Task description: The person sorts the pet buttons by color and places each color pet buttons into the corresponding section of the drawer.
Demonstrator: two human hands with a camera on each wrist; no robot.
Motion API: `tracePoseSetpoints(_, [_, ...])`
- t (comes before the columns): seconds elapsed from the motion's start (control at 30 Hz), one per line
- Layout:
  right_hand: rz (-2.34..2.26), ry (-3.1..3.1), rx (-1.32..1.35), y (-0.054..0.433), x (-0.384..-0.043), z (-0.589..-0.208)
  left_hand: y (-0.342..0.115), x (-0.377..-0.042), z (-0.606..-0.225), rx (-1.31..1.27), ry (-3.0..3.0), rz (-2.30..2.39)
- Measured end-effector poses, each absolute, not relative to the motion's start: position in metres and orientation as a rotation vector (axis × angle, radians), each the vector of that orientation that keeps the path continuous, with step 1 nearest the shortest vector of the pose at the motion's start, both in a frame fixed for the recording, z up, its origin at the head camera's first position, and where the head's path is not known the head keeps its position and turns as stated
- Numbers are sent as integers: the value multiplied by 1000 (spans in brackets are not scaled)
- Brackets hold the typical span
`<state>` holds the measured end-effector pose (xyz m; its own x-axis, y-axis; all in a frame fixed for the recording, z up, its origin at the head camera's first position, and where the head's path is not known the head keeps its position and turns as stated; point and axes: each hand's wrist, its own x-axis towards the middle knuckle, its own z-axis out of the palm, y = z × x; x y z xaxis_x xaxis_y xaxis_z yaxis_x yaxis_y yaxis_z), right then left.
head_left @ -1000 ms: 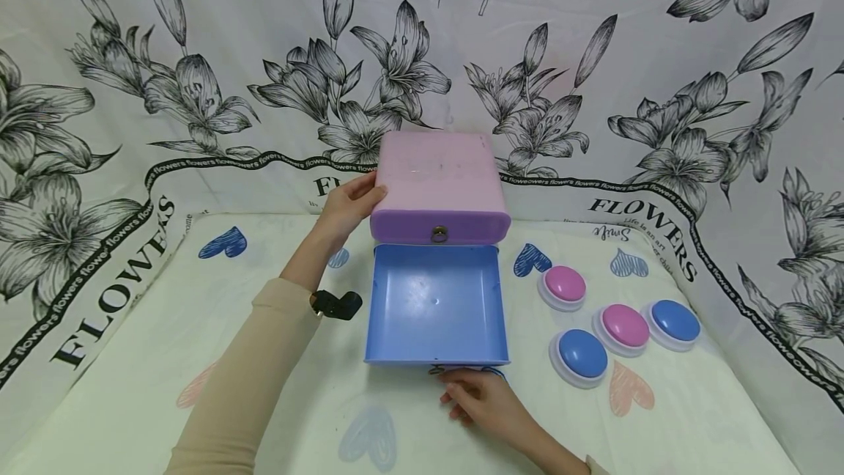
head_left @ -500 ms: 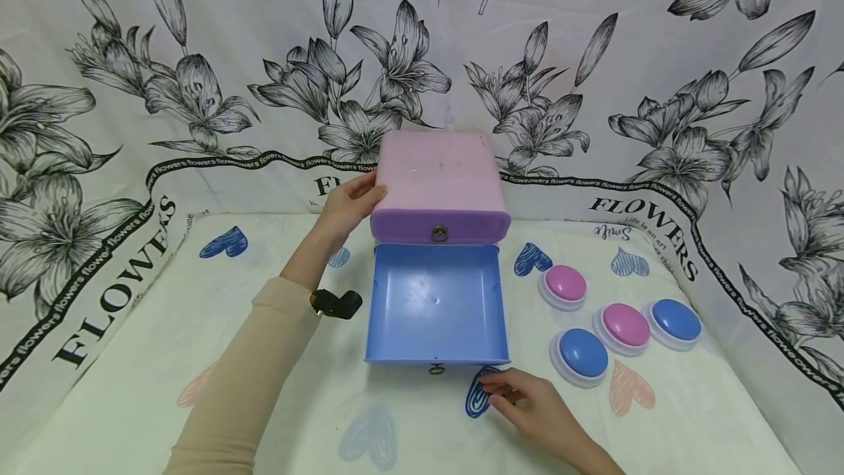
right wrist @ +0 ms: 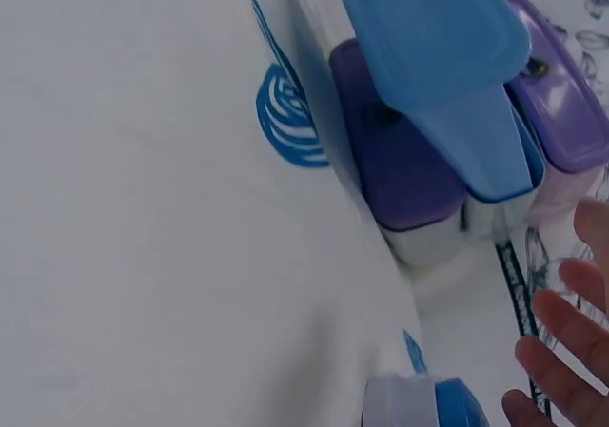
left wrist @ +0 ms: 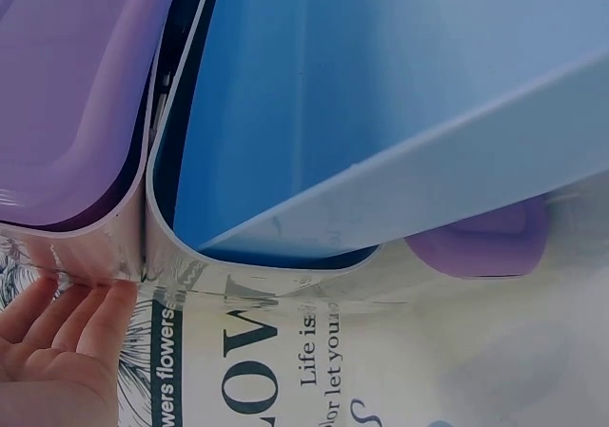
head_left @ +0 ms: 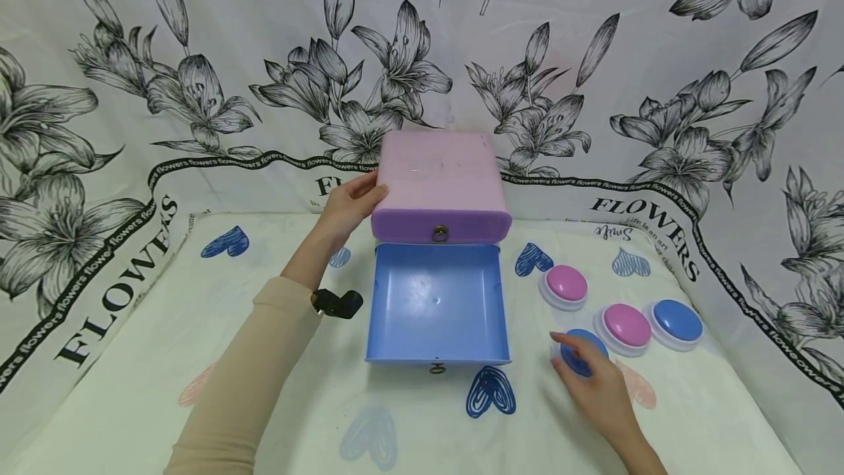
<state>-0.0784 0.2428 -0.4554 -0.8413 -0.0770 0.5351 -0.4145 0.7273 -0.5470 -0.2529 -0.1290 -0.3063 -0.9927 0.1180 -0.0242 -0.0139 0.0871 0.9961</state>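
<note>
A small drawer cabinet (head_left: 442,174) with a pink top stands at the back, its blue drawer (head_left: 435,317) pulled out and empty inside. My left hand (head_left: 351,204) rests against the cabinet's left side; in the left wrist view its straight fingers touch the pale casing below the purple drawer front (left wrist: 67,94). Over the nearer blue domed push button (head_left: 576,363) on its white base is my right hand (head_left: 600,391), thumb and fingers spread apart. In the right wrist view the fingers (right wrist: 561,356) are extended beside that button, holding nothing.
Two pink domed buttons (head_left: 565,283) and another blue one (head_left: 676,320) stand on the right side of the heart-printed cloth (head_left: 297,416). A purple lower drawer (right wrist: 400,151) lies under the blue one. Flower-printed fabric (head_left: 290,28) rises behind.
My right hand has moved from the ring pull at the blue drawer's front, rightward to the nearer blue button, uncovering a printed blue heart. The left hand and drawer stay put.
</note>
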Motion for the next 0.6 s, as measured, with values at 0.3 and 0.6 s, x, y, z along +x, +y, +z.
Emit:
tracePoseSetpoints(0.3, [946, -2505, 246, 272, -87, -461, -130, -254, -308, 113, 2225, 2069])
tracePoseSetpoints(0.6, [956, -2666, 55, 283, -85, -470, -133, -269, -327, 112, 2249, 2084])
